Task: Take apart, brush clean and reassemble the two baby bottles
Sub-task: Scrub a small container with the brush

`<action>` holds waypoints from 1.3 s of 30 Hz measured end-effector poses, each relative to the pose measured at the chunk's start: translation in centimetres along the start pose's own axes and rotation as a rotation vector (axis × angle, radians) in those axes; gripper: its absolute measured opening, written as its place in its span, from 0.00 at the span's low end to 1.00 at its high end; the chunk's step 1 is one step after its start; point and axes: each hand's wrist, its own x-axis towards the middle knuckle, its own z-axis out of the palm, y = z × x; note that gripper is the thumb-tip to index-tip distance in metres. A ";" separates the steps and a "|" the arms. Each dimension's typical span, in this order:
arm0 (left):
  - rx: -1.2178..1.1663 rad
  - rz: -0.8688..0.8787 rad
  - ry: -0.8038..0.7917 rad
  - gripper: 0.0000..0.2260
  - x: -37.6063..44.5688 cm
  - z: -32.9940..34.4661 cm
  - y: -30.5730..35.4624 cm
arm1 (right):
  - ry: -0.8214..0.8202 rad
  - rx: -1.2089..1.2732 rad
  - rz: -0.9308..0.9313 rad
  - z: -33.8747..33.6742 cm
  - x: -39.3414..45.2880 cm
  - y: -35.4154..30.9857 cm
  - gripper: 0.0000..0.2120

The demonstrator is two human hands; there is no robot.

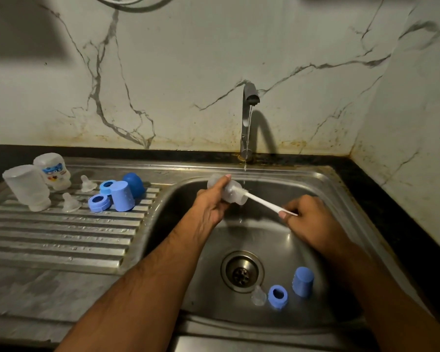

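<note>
Both hands are busy over the sink basin [315, 189]: my left hand [210, 204] wraps round a clear bottle body [228, 190], holding it on its side with the mouth turned right, just beside the thin stream from the tap [248, 118]. I judge that tilt lets rinse water drain while the brush works inside. My right hand [306, 218] pinches the end of the white brush handle [262, 203], whose head is pushed into the bottle mouth. Forearms reach in from below, wrists well apart, the handle bridging them. Near the drain [241, 271] lie a clear teat [258, 297], a blue collar ring [278, 295] and a blue cap [302, 280], unwashed by my guess. Two upturned bottles [27, 188] and more blue parts dry on the ribbed drainboard [61, 235]
</note>
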 end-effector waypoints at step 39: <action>-0.052 0.042 0.079 0.21 0.6 -0.8 0.5 | -0.350 0.361 0.011 0.3 0.4 0.1 0.14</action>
